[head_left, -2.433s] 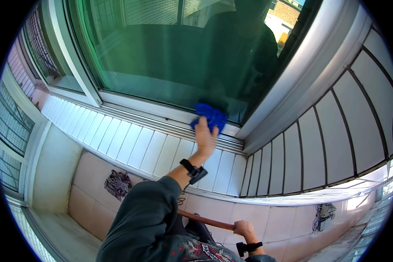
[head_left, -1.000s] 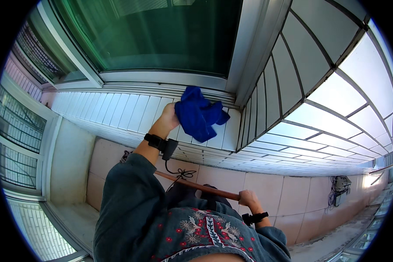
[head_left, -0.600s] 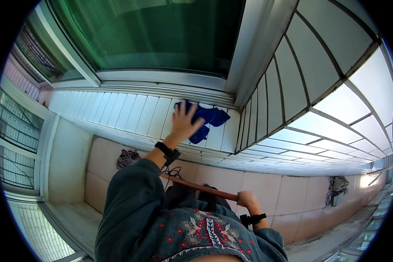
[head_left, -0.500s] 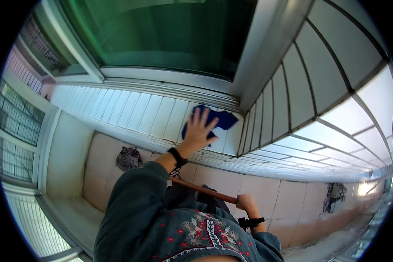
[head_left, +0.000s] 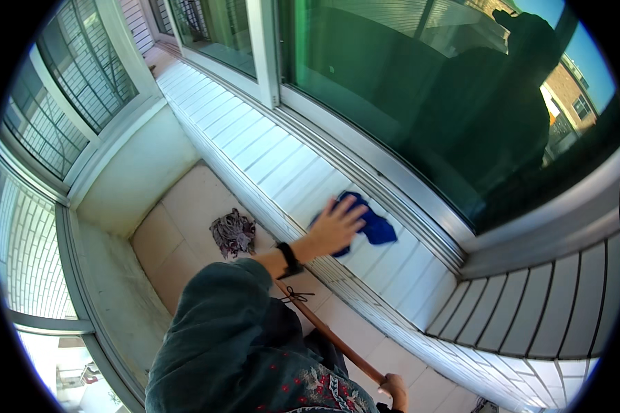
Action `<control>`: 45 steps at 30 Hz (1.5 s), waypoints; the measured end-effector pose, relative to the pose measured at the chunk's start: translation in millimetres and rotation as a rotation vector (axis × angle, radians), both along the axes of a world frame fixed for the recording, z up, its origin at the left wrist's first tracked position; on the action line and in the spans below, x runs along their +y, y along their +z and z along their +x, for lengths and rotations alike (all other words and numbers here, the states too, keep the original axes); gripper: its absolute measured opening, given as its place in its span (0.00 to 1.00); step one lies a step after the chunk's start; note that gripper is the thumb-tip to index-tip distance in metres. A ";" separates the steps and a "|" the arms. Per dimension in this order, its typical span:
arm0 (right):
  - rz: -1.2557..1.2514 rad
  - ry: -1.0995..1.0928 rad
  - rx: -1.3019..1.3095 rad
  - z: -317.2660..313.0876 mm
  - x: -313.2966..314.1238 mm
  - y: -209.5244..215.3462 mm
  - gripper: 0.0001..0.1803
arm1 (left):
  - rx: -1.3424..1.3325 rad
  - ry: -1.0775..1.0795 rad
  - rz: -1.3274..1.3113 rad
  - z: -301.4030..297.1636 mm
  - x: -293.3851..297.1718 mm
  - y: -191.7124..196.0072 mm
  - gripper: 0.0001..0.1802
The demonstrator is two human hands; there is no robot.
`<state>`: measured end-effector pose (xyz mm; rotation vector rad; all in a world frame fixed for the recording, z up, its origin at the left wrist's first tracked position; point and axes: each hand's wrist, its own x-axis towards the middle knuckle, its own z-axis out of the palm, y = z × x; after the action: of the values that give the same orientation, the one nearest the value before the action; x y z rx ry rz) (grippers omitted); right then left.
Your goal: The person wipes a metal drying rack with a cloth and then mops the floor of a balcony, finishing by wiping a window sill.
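— What's nearest?
— My right hand (head_left: 393,389), fist wrapped round the wooden stick (head_left: 327,335) (low in view).
— Further out?
— My left hand (head_left: 334,226), fingers spread flat, presses the blue cloth (head_left: 373,226) onto the white slatted wall (head_left: 282,172) below the green window (head_left: 420,96).

Left hand (head_left: 334,226) flat on the blue cloth (head_left: 368,225), fingers spread on the white slatted wall panel (head_left: 282,172). Beyond the fingertips: window frame rail (head_left: 365,155) then green glass (head_left: 406,82), no way through. Left of the fingers the slats run bare and open. Right of the fingers the slats stay free up to the corner wall (head_left: 544,316). Below the wrist: tiled floor (head_left: 179,227), rag mop head (head_left: 233,233) lying near. Wooden handle (head_left: 331,337), held by right hand (head_left: 395,387), crosses under the forearm.
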<state>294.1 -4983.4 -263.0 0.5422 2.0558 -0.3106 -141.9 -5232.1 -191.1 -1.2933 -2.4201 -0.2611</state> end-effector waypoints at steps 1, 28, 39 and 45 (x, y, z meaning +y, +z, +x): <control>-0.001 -0.040 -0.037 -8.6 -1.9 5.2 0.20 | 0.003 0.088 -0.070 -26.5 -35.5 -0.8 0.21; 0.264 -0.048 -0.030 -124.0 -97.2 150.2 0.17 | -0.129 0.782 0.205 -302.4 -309.8 -24.1 0.28; -0.151 0.047 0.015 -248.4 -189.6 44.6 0.18 | -0.355 0.357 0.880 -184.5 -320.2 25.7 0.28; -0.188 0.214 0.135 -435.9 -336.9 -52.3 0.27 | -0.957 0.699 0.717 -30.2 -396.2 -108.1 0.15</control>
<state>-141.8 -5320.3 -315.4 0.1885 2.1643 -0.4169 -172.1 -5628.3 -299.3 0.0900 -2.8101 -1.6162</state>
